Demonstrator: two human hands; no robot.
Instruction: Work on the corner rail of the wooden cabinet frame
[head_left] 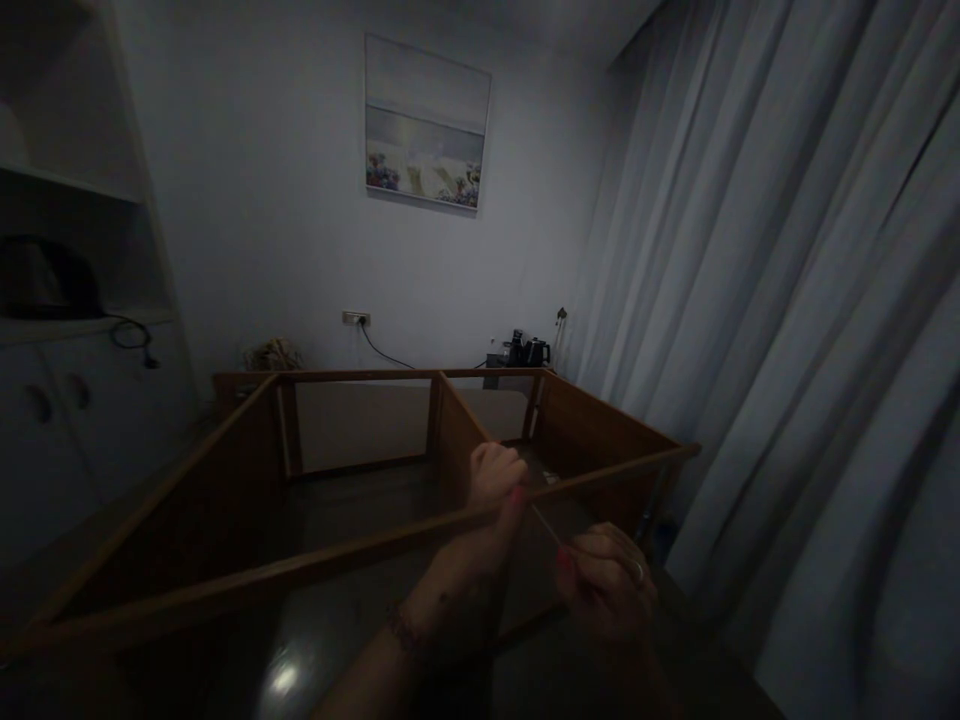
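A large brown wooden furniture frame (337, 556) with a middle divider (463, 415) stands before me, open at the top. Over the front rail, close to where the divider meets it, my left hand (495, 485) is closed, its fingers wrapped on the far side and its thumb on the near side. To the right and nearer to me, my right hand (606, 582) is closed around a screwdriver (546, 523). Only its thin pale shaft shows, pointing up and left at the rail beside my left thumb. The handle is hidden in my fist, and the tip's contact is too dim to make out.
Grey curtains (750, 300) hang close along the right. A white cabinet (97, 410) with a dark kettle (49, 275) stands at the left. Behind the frame are a wall socket (356, 318) with a cord and a black coffee maker (517, 347). The room is dim.
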